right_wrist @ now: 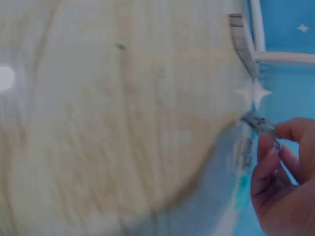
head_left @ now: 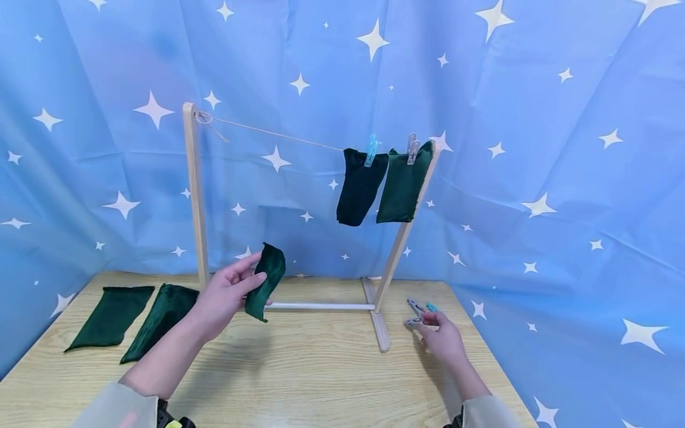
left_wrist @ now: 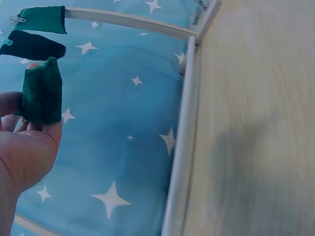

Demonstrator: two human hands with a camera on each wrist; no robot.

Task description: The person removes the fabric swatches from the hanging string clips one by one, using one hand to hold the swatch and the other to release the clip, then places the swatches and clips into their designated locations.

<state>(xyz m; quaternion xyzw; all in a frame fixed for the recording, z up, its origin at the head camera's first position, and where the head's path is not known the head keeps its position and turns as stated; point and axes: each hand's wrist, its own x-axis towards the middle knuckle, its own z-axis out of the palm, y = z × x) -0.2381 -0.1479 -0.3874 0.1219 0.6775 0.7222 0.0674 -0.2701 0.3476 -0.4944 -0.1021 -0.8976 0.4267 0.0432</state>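
Your left hand [head_left: 223, 297] pinches a dark green velvet cloth piece [head_left: 266, 280] above the wooden bench [head_left: 321, 380]; your right hand [head_left: 442, 337] has a grip closed on a grey plastic clothespin [head_left: 414, 309].

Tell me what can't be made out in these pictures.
- Clothespins at the right hand: small in the head view, blurred in the right wrist view; their count is unclear.
- Left hand: cut off by the left wrist frame edge; the green cloth hides its fingertips.
- String: its right end is hidden behind the hung cloths.
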